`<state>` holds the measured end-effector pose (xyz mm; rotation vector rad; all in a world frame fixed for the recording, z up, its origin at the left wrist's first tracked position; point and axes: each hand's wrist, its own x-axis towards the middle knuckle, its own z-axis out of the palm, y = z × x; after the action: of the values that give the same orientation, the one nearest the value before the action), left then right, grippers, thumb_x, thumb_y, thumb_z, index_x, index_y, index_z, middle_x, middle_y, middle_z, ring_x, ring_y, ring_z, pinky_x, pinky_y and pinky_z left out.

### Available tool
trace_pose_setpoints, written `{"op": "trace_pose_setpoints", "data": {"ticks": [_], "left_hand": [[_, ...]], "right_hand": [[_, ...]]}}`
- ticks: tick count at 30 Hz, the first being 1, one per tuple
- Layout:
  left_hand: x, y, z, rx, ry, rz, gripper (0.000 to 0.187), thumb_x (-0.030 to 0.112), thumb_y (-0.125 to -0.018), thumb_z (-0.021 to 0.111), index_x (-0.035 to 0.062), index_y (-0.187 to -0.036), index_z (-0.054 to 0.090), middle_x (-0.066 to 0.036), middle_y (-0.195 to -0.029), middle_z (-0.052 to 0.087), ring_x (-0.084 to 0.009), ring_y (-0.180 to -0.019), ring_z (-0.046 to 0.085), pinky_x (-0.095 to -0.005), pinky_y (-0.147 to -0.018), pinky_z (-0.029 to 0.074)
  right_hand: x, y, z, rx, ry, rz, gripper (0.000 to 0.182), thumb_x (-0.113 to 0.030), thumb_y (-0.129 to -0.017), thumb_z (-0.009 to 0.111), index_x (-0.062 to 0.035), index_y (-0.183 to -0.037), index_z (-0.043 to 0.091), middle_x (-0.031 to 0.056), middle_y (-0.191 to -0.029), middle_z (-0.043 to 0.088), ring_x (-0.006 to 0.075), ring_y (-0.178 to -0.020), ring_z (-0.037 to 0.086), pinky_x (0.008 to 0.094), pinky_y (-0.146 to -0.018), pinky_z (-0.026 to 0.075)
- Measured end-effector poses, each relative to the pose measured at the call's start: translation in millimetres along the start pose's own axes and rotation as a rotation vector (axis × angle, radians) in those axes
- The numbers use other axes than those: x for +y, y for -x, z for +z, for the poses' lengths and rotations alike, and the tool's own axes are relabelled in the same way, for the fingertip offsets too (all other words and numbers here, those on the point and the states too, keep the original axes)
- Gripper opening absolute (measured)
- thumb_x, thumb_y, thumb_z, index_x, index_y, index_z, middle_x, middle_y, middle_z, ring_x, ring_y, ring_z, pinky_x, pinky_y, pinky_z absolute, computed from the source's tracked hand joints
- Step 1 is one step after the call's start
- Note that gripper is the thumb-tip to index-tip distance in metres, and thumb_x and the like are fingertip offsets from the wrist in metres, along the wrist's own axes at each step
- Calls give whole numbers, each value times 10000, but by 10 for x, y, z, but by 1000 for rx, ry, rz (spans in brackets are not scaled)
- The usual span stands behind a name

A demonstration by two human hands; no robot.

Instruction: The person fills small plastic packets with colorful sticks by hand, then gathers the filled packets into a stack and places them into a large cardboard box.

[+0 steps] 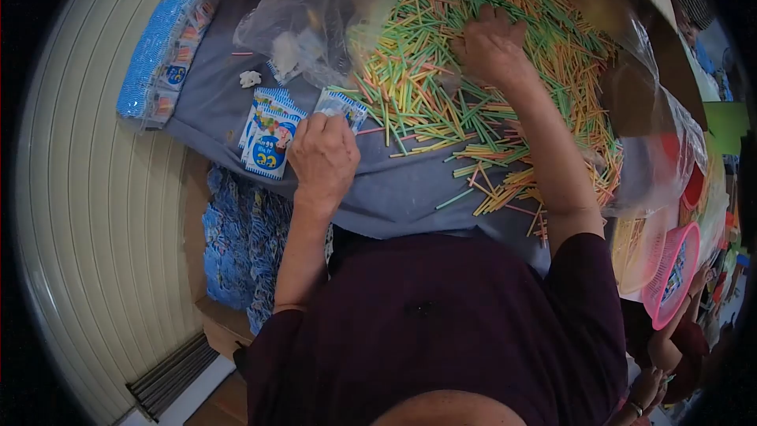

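My left hand grips a small blue-and-white packet at the edge of a grey cloth-covered table. A short stack of similar blue packets lies just left of that hand. My right hand rests fingers-down in a large heap of thin coloured sticks, green, yellow, orange and pink, which spreads across the table. Whether the right fingers pinch any sticks is hidden.
A clear plastic bag lies at the back left, a larger one at the right. A box of blue packets stands below the table's left edge. A pink basket and another person are at lower right.
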<state>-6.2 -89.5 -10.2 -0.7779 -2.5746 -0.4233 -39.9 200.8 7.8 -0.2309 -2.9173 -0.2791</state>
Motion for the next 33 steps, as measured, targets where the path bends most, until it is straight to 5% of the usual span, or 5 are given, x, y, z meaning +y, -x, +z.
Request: {"op": "trace_pose_setpoints", "data": {"ticks": [9,12,14,21,33], "left_hand": [[-40,114,56,227,200,31,111,2,-763,671,40,-867,686,-102,-773,599,-316,-732,584,-410,-620,473],[-78,125,-35,141,325,-29,115,23,-781,675,38,-893,698,-99,-778,602,-316,-743,586,-418,-648,473],[-115,93,-75,78,448,-63,115,48,-784,680,37,-897,699,-94,-790,601,-318,-753,586,-423,-678,474],[4,111,-30,23,174,-43,79,66,-768,684,45,-843,697,-90,-798,596,-315,-826,581,-420,-690,472],[-138,111,-92,-27,158,-7,136,39,-726,708,55,-861,705,-76,-842,597,-282,-815,570,-395,-720,465]], "right_hand": [[-21,-114,204,54,162,9,327,-162,-849,540,4,-1116,630,194,-1111,596,342,-1036,575,609,-861,433],[115,-177,-72,-251,-89,163,344,-164,-896,520,10,-1188,573,173,-1013,631,349,-893,607,538,-851,476],[303,-128,-149,-407,-386,293,555,-165,-867,554,13,-1379,434,320,-1308,533,390,-1184,577,568,-908,459],[747,-66,464,-187,-788,202,639,-323,-938,563,16,-1449,381,291,-1358,510,453,-1210,534,533,-974,463],[584,102,187,300,-1292,-43,219,-322,-969,621,-133,-963,734,-31,-736,656,126,-777,628,409,-693,483]]}}
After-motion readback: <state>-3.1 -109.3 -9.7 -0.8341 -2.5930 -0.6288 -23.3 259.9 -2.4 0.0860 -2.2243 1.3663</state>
